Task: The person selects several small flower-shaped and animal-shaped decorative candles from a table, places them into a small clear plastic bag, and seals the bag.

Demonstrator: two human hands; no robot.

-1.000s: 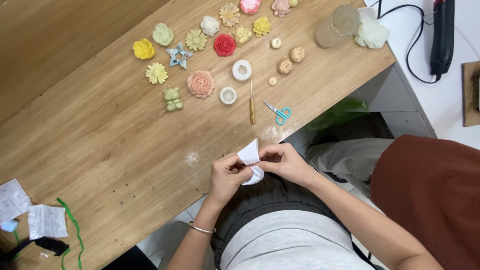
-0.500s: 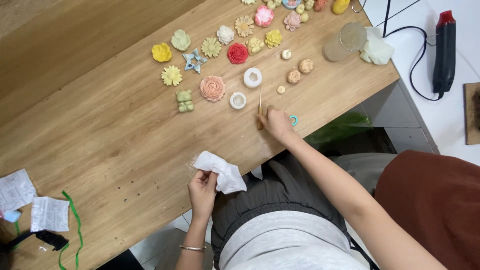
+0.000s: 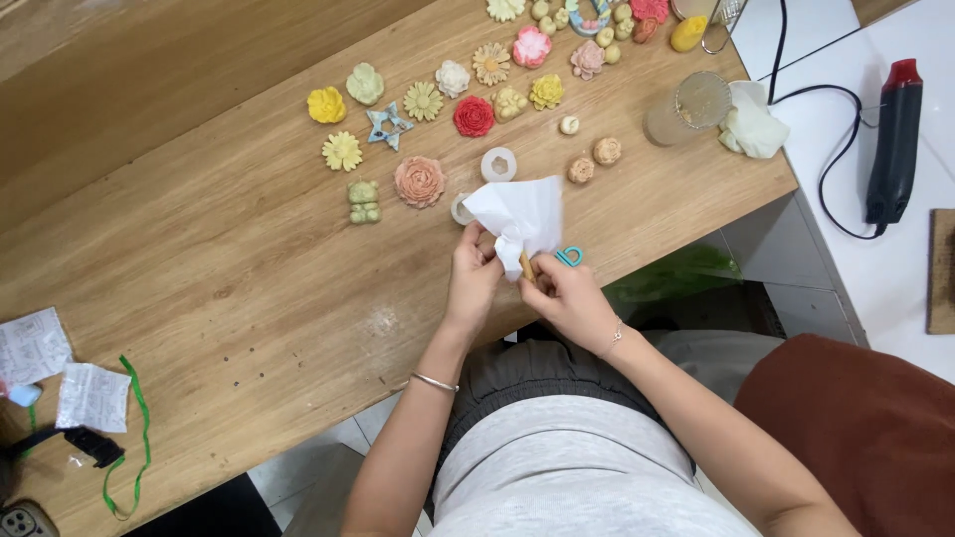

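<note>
My left hand point(image 3: 473, 276) and my right hand point(image 3: 569, 298) meet above the near edge of the wooden table point(image 3: 229, 298). Between them stands a white tissue point(image 3: 522, 214), spread open at the top and pinched at the bottom by my left fingers. A thin wooden-handled tool point(image 3: 527, 267) pokes out from under the tissue, gripped by my right hand. Blue-handled scissors point(image 3: 569, 257) lie on the table just behind my right fingers, mostly hidden.
Several coloured flower-shaped pieces point(image 3: 419, 181) and white rings point(image 3: 498, 163) lie across the far table. A glass cup point(image 3: 691, 106) and crumpled white cloth point(image 3: 753, 127) sit at right. A red-and-black heat gun point(image 3: 892, 139) lies on the white surface. Paper slips point(image 3: 92, 396) and green ribbon point(image 3: 139, 438) lie at left.
My right hand picked the wooden tool up from beside the scissors and came back. My left hand lifted the tissue from my lap to meet it at the table edge.
</note>
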